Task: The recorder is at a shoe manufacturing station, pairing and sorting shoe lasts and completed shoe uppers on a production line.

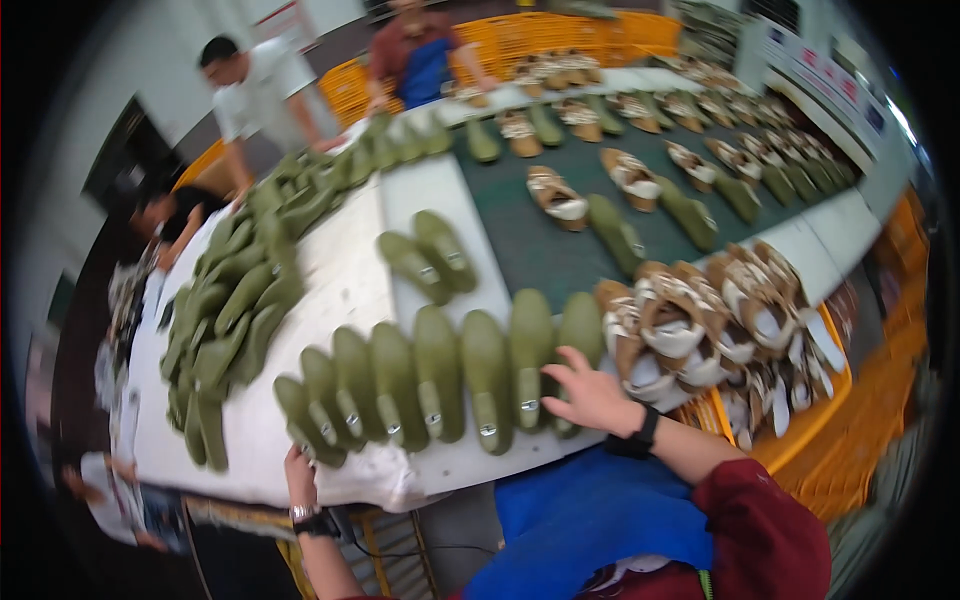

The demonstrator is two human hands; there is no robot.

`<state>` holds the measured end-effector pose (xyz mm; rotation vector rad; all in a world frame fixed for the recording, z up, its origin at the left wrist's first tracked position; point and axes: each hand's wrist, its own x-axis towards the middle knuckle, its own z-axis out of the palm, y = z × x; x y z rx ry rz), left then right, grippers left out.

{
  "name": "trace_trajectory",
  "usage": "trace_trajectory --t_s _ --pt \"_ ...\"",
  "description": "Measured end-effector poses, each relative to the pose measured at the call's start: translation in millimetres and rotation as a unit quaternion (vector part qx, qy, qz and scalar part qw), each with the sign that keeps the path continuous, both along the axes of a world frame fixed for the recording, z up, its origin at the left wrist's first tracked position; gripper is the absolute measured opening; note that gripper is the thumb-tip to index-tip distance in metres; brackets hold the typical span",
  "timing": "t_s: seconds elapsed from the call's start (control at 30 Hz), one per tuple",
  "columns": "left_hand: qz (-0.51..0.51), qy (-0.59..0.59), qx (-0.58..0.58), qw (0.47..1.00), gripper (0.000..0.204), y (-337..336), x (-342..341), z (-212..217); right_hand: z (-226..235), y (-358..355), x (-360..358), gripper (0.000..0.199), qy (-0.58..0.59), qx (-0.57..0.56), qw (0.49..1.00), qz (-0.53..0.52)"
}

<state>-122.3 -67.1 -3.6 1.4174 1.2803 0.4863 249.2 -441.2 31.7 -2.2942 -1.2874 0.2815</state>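
Observation:
Several green shoe lasts [437, 375] stand side by side in a row along the near edge of the table. My right hand [590, 395] is at the row's right end, its fingers apart over the last two lasts, with the fingertips close to or touching the green last [530, 350]. My left hand [300, 475] is low at the table's near edge, beside the leftmost last [305, 420]. Its fingers are partly hidden and blurred, so its grip is unclear. Two more lasts [427, 258] lie just beyond the row.
A heap of green lasts [240, 280] covers the table's left side. Tan-and-white sandals [680, 310] crowd the near right corner, above an orange crate [800, 420]. A dark green belt [520, 230] carries sandals and lasts in lines. Other people stand at the far and left sides.

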Motion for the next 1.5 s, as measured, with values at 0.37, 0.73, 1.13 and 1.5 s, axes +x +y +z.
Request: trace_trajectory --t_s 0.37,0.73,1.13,1.5 --pt "-0.299 0.028 0.473 0.828 0.048 -225 216 48 -7 -41 -16 0.053 0.005 0.054 0.998 0.045" --pt "-0.353 0.154 0.564 0.731 0.048 -255 296 19 -9 -69 9 0.035 -0.009 0.153 0.986 0.065" --pt "-0.404 0.074 0.540 0.735 0.056 -306 307 33 40 -152 85 0.036 -0.091 0.068 0.989 -0.092" --pt "-0.377 0.070 0.570 0.727 0.056 -302 304 27 107 -135 95 0.036 0.265 0.152 0.942 -0.142"
